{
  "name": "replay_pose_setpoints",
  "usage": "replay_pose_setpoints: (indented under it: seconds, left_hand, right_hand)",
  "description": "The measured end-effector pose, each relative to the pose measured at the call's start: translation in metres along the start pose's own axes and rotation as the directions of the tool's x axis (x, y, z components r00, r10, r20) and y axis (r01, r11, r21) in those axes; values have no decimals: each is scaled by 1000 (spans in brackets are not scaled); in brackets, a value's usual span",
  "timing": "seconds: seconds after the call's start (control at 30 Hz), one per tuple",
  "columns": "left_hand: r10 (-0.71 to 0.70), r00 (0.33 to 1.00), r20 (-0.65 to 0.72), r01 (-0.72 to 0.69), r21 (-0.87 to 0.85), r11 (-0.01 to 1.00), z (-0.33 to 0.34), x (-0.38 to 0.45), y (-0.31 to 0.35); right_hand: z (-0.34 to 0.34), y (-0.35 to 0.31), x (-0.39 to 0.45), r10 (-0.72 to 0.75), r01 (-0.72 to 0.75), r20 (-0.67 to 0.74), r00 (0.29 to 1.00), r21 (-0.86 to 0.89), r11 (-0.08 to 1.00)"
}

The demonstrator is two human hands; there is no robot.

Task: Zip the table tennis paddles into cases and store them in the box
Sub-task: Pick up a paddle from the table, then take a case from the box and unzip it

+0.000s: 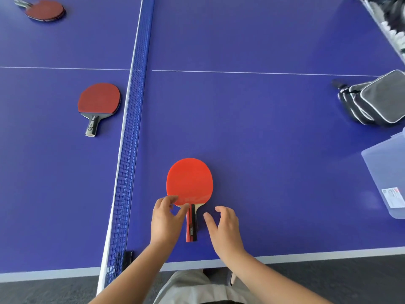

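A bright red paddle (189, 181) lies flat on the blue table (274, 139) right in front of me, handle toward me. My left hand (166, 220) is at the blade's lower left edge, loosely curled, with fingertip and thumb tip touching the rubber near the neck. My right hand (223, 229) hovers just right of the handle with fingers relaxed, holding nothing. A stack of black and grey zip cases (372, 102) with white piping lies at the far right. A clear plastic box (385, 172) stands at the right edge.
The net (131, 128) runs away from me on the left. Beyond it lie a dark red paddle (98, 99) and a further one (45, 9) at top left. A rack of white balls (394, 29) is at the top right. The table's near edge (306, 256) is close.
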State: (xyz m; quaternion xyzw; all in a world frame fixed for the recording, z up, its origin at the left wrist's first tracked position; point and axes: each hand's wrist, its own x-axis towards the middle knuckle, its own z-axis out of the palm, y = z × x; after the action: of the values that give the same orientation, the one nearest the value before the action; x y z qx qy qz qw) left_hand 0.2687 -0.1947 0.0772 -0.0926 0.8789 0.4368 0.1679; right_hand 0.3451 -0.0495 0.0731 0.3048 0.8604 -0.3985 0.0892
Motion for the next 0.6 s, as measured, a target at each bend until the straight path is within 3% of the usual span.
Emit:
replay_pose_setpoints:
  seconds: [0.23, 0.6]
  left_hand:
    - [154, 984, 91, -163, 99, 982, 32, 2, 50]
    - [452, 835, 314, -537, 286, 793, 184, 15, 202]
  right_hand:
    - [-81, 25, 11, -109, 103, -67, 992, -93, 990]
    - [-288, 118, 89, -186, 158, -65, 980, -305, 939]
